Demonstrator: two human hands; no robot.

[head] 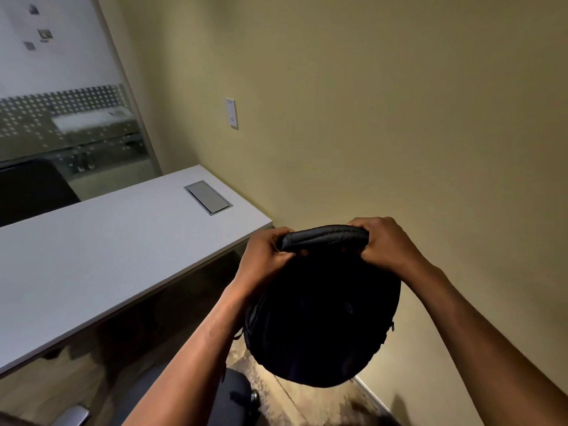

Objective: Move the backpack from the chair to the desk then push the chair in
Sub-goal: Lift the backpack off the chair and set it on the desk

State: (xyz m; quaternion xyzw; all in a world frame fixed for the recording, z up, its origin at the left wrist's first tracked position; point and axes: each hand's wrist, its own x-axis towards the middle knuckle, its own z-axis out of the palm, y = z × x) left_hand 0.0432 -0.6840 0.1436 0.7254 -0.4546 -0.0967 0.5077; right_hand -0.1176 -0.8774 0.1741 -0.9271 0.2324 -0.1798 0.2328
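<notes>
A black backpack [322, 318] hangs in the air to the right of the white desk [92, 256], lifted clear of the chair. My left hand [264, 256] grips the left end of its padded top handle, and my right hand [384, 244] grips the right end. Both fists are closed tight on the handle. Part of the dark chair seat [227, 398] shows below the bag, between my forearms, with a metal part of the chair [72, 416] at the bottom left edge.
A grey cable hatch [208, 197] is set into the desk top near the beige wall [368, 118]. A glass partition [61, 118] stands behind the desk. A white wall plate [232, 113] sits above the desk end. Carpet and a white baseboard [368, 392] lie below the bag.
</notes>
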